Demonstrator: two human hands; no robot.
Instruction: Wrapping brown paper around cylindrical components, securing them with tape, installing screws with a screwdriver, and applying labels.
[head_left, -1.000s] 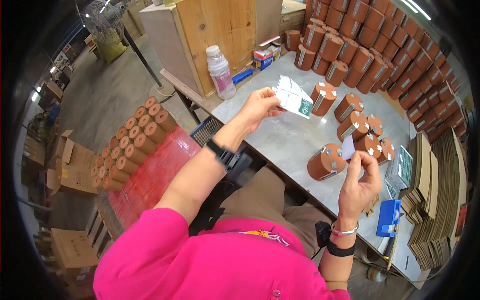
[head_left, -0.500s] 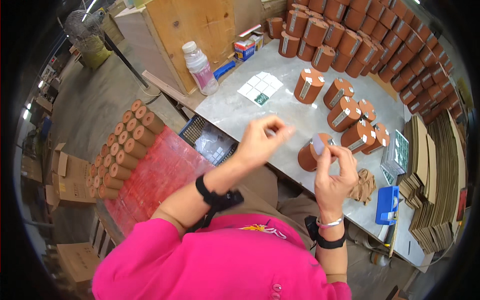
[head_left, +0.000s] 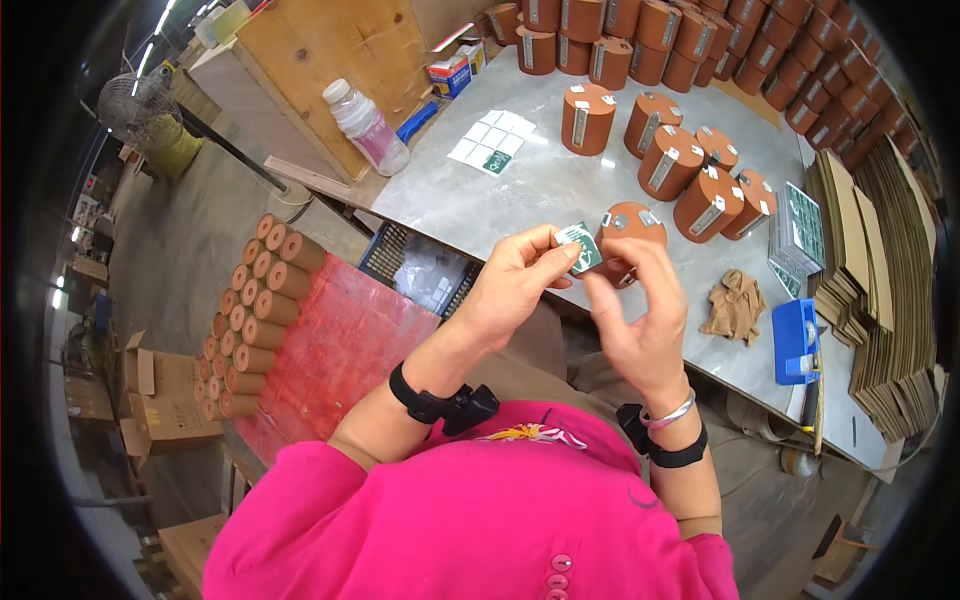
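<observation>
White glare spots the grey tabletop (head_left: 425,212), and fisheye distortion bends the darkened edges.

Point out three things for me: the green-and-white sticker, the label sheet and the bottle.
Sticker (head_left: 585,251): head view, on its green printed face.
Label sheet (head_left: 491,138): head view, middle of its white grid.
Bottle (head_left: 368,127): head view, middle of its body.

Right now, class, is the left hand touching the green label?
Touching: the head view shows the left hand pinching the green label, thumb over its face.
</observation>
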